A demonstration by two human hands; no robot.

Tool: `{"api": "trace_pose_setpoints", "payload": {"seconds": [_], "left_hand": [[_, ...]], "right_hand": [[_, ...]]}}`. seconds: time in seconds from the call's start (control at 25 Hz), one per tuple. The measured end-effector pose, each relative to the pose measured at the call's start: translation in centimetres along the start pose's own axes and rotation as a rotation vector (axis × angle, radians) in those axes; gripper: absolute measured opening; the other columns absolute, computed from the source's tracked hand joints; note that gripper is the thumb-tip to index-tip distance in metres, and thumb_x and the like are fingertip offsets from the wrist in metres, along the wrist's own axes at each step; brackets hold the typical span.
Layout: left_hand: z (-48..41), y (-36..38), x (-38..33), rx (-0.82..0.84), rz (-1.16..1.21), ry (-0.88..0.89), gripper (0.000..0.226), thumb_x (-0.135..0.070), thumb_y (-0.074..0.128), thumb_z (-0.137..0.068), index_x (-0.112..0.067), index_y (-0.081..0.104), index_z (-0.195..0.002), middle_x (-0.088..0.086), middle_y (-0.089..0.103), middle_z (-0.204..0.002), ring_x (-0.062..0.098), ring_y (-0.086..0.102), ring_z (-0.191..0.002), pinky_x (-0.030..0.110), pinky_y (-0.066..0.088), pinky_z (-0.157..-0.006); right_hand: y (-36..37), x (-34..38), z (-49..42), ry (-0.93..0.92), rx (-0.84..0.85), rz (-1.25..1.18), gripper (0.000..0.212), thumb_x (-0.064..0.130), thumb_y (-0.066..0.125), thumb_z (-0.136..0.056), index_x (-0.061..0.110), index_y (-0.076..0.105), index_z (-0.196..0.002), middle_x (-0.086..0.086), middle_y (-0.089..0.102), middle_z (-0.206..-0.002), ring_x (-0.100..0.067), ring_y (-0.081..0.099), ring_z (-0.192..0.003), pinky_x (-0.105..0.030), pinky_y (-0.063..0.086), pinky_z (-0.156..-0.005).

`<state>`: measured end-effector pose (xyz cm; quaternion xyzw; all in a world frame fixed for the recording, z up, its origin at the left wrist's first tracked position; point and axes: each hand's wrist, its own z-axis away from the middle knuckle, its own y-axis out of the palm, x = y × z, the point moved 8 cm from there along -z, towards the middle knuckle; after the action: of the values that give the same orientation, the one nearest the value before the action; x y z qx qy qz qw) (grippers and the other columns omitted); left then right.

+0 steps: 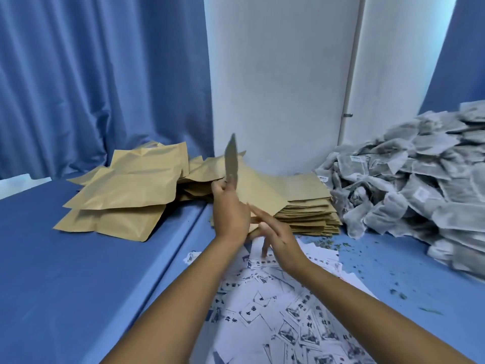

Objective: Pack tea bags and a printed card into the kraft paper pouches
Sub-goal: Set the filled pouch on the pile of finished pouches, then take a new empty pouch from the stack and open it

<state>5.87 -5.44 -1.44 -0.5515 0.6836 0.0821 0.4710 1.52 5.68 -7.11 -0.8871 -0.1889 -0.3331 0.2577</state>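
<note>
My left hand [229,210] grips a kraft pouch [231,160] by its lower end and holds it upright, edge-on to me, over the middle of the blue table. My right hand [278,239] is just to its right with fingers spread and nothing in it, hovering above the scattered printed cards [278,311]. A flat stack of empty kraft pouches [307,208] lies right behind my hands. A big heap of grey tea bags [409,185] fills the right side. Bulging pouches [123,190] lie in a loose pile on the left.
Blue curtains [91,74] hang at the back left and far right, with a white wall [278,74] between them. A seam [181,237] runs between two blue table surfaces. Loose tea crumbs [380,261] are strewn on the right.
</note>
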Motion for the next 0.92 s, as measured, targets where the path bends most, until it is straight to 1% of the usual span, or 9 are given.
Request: {"api": "trace_pose_setpoints", "payload": {"seconds": [0.08, 0.16, 0.28, 0.4, 0.48, 0.56, 0.72, 0.84, 0.92], "left_hand": [[3.9, 1.5, -6.4, 0.011, -0.367, 0.413, 0.043, -0.006, 0.057, -0.085, -0.016, 0.054, -0.127, -0.001, 0.051, -0.11, 0.021, 0.058, -0.09, 0.025, 0.037, -0.062], [8.2, 4.9, -10.8, 0.066, -0.638, 0.618, 0.046, -0.014, 0.058, -0.086, -0.014, 0.052, -0.132, 0.003, 0.053, -0.123, 0.012, 0.06, -0.09, 0.023, 0.039, -0.053], [13.2, 12.9, -12.9, 0.367, -0.768, 0.558, 0.06, -0.012, 0.045, -0.095, 0.006, 0.02, -0.146, 0.022, 0.015, -0.153, 0.017, 0.054, -0.101, 0.025, 0.039, -0.058], [18.6, 19.0, -13.1, 0.646, -0.886, 0.517, 0.058, -0.024, 0.039, -0.097, 0.004, 0.023, -0.146, 0.028, 0.0, -0.155, 0.02, 0.052, -0.109, 0.025, 0.041, -0.064], [22.0, 22.2, -12.0, 0.865, -0.875, 0.416, 0.058, -0.032, 0.036, -0.098, 0.001, 0.03, -0.145, 0.03, 0.003, -0.154, 0.027, 0.047, -0.125, 0.031, 0.047, -0.074], [24.1, 24.0, -11.2, 0.985, -0.798, 0.297, 0.06, -0.035, 0.036, -0.098, 0.0, 0.027, -0.146, 0.032, 0.006, -0.154, 0.031, 0.05, -0.125, 0.036, 0.048, -0.086], [23.0, 25.6, -10.2, 0.839, -0.436, 0.21, 0.061, -0.049, 0.038, -0.094, -0.015, 0.035, -0.144, 0.014, 0.025, -0.152, 0.028, 0.052, -0.121, 0.035, 0.045, -0.09], [21.4, 25.5, -7.9, 0.778, -0.125, 0.047, 0.059, -0.051, 0.046, -0.091, -0.019, 0.043, -0.141, 0.002, 0.03, -0.153, 0.019, 0.042, -0.132, 0.025, 0.035, -0.1], [20.8, 25.7, -6.9, 0.779, 0.014, -0.032, 0.062, -0.05, 0.051, -0.091, -0.016, 0.043, -0.142, -0.002, 0.031, -0.153, 0.013, 0.036, -0.136, 0.02, 0.029, -0.102]], "right_hand": [[-2.9, -0.7, 0.4, 0.311, -0.123, -0.559, 0.052, 0.047, 0.036, -0.095, 0.021, 0.037, -0.141, -0.006, 0.064, -0.118, -0.015, 0.069, -0.08, -0.03, 0.052, -0.047], [-6.8, -1.1, 1.0, 0.442, -0.256, -0.861, 0.053, 0.052, 0.032, -0.094, 0.013, 0.055, -0.12, -0.002, 0.071, -0.094, -0.01, 0.069, -0.077, -0.023, 0.053, -0.056], [-12.5, -2.1, 4.5, 0.607, -0.36, -0.819, 0.024, 0.022, 0.039, -0.099, 0.016, 0.062, -0.096, 0.005, 0.067, -0.063, -0.007, 0.065, -0.058, -0.014, 0.049, -0.052], [-16.2, -5.9, 11.2, 0.936, -0.245, -0.617, 0.014, 0.012, 0.049, -0.09, 0.013, 0.064, -0.088, -0.003, 0.059, -0.066, -0.017, 0.059, -0.062, -0.023, 0.047, -0.058], [-18.6, -8.4, 15.4, 1.121, -0.037, -0.187, 0.011, 0.017, 0.053, -0.091, 0.012, 0.056, -0.081, -0.007, 0.049, -0.069, -0.021, 0.047, -0.064, -0.029, 0.036, -0.057], [-20.6, -9.2, 17.0, 1.115, 0.022, 0.061, 0.025, 0.015, 0.053, -0.09, 0.014, 0.047, -0.066, -0.003, 0.042, -0.057, -0.016, 0.039, -0.052, -0.027, 0.028, -0.05], [-22.1, -9.7, 17.9, 1.034, -0.136, -0.272, 0.036, 0.016, 0.049, -0.096, 0.012, 0.055, -0.061, -0.003, 0.052, -0.05, -0.011, 0.049, -0.04, -0.018, 0.038, -0.039], [-21.7, -10.2, 17.9, 1.043, -0.139, -0.528, 0.032, 0.024, 0.043, -0.1, 0.004, 0.063, -0.086, -0.013, 0.058, -0.07, -0.018, 0.057, -0.056, -0.025, 0.052, -0.056], [-21.6, -9.9, 17.6, 1.025, -0.126, -0.573, 0.028, 0.024, 0.044, -0.1, 0.007, 0.06, -0.084, -0.007, 0.054, -0.061, -0.014, 0.054, -0.05, -0.024, 0.052, -0.053]]}}
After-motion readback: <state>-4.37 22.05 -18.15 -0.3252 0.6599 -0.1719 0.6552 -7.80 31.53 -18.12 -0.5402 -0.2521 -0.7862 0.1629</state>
